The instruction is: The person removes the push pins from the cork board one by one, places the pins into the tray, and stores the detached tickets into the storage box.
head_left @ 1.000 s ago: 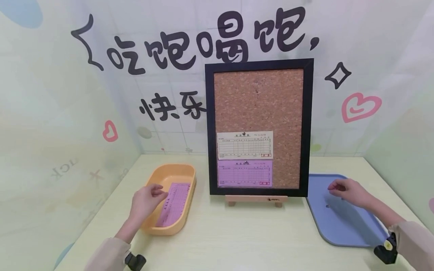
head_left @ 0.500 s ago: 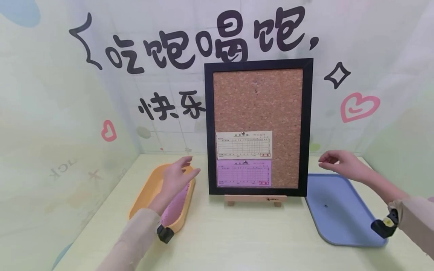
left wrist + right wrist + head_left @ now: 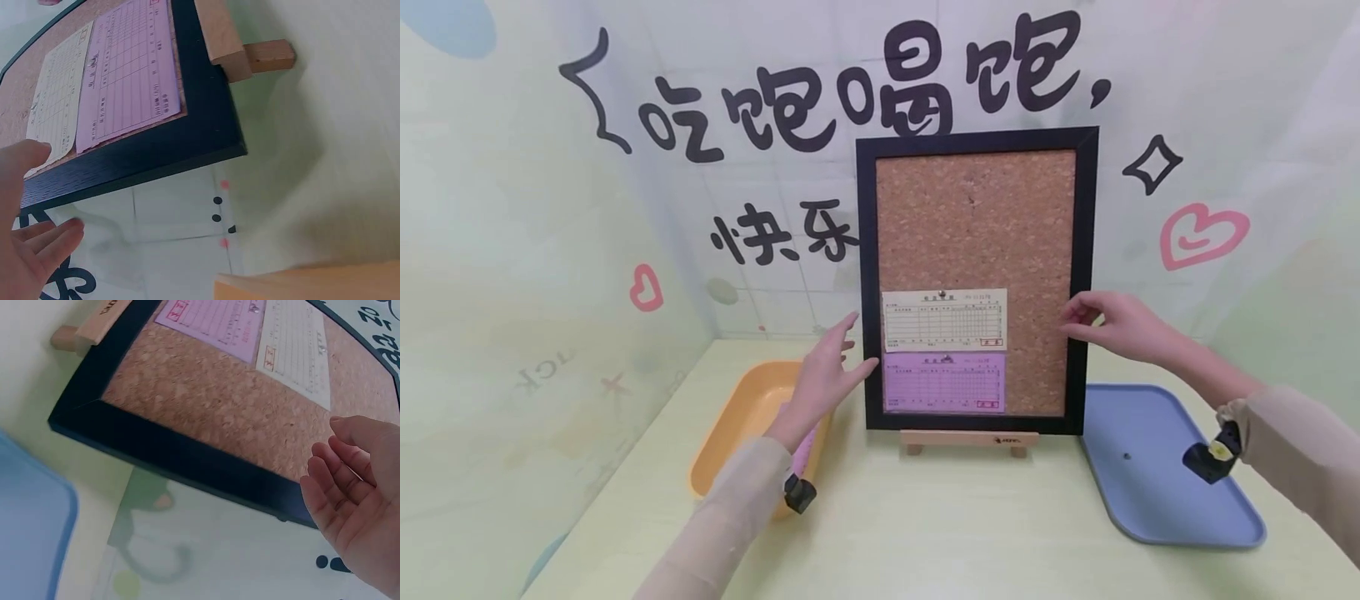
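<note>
The fingers of the left hand are spread, the thumb well apart from the rest; the head view shows them near the left edge of a black-framed corkboard. The left wrist view adds that the thumb lies across the edge of a cream slip while the other fingers appear beyond the frame, against the wall. The fingers of the right hand are loosely bent beside the board's right edge; from above they look bunched, but the right wrist view shows the palm and a gap between thumb and fingertips. Whether either hand touches the frame cannot be told. Only the head view shows nearly the whole board, standing on a wooden stand on the counter, the cream slip above a purple slip, a pin at the cream one's top. The left forearm hides part of an orange tray holding a purple paper; the left wrist view catches only the tray's edge. At right lies a blue tray; a small dark object on it shows in the head view alone. Black lettering marks the wall behind.
</note>
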`<state>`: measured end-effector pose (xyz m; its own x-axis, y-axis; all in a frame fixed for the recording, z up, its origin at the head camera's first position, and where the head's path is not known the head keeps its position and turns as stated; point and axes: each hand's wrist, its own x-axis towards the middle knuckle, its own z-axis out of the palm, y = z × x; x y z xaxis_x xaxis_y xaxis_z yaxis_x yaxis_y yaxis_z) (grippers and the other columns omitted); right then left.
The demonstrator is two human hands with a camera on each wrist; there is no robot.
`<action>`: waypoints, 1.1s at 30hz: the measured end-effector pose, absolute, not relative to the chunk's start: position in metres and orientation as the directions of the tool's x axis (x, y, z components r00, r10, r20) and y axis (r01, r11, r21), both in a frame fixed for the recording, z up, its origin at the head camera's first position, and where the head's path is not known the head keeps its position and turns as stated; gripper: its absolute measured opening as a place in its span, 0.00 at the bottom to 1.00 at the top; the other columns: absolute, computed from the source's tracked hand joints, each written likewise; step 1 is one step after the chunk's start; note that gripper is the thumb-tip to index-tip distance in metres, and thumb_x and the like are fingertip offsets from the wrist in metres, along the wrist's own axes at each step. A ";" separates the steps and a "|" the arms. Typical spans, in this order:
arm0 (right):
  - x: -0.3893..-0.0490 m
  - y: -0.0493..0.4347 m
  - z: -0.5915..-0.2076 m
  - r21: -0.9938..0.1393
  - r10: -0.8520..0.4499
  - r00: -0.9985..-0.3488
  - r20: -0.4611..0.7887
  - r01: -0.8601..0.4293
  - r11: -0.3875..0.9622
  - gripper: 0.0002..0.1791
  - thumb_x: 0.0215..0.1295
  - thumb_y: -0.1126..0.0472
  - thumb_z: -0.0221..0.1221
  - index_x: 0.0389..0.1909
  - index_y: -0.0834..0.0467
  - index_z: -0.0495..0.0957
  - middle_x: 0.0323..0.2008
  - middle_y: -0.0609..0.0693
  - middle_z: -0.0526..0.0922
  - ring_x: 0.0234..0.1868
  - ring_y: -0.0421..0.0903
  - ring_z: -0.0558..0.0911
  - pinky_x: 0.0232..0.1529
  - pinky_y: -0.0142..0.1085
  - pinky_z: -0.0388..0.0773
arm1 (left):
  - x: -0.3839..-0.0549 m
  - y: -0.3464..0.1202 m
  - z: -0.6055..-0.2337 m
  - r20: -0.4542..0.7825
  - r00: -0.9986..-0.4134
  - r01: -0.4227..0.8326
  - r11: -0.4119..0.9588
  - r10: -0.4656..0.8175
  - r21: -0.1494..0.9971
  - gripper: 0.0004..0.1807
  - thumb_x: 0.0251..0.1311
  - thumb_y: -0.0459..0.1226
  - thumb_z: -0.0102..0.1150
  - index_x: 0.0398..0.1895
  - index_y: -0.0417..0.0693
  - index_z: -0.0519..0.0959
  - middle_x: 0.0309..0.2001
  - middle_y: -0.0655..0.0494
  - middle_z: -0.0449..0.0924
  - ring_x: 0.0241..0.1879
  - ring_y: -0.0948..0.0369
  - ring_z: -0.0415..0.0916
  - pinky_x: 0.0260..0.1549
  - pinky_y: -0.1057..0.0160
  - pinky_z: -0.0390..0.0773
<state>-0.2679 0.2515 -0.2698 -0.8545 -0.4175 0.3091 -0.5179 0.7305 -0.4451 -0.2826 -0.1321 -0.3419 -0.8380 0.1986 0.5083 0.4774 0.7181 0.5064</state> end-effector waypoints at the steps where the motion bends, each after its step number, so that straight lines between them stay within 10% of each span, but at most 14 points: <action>1: -0.269 0.249 -0.268 -0.444 -0.421 -0.853 0.308 -0.520 0.730 0.08 0.56 0.65 0.61 0.35 0.65 0.78 0.28 0.50 0.79 0.31 0.45 0.74 0.28 0.30 0.73 | -0.285 -0.130 -0.341 0.521 -0.830 0.486 0.719 0.202 0.497 0.40 0.50 0.40 0.64 0.67 0.47 0.57 0.60 0.43 0.67 0.44 0.51 0.78 0.39 0.56 0.78; 33: -0.309 0.180 -0.283 -0.561 -0.411 -0.858 0.307 -0.512 0.651 0.08 0.59 0.63 0.58 0.38 0.63 0.78 0.31 0.53 0.78 0.31 0.47 0.73 0.32 0.35 0.72 | -0.317 -0.103 -0.355 0.642 -0.750 0.552 0.683 0.157 0.477 0.45 0.48 0.40 0.66 0.69 0.52 0.53 0.58 0.44 0.62 0.54 0.50 0.67 0.52 0.53 0.70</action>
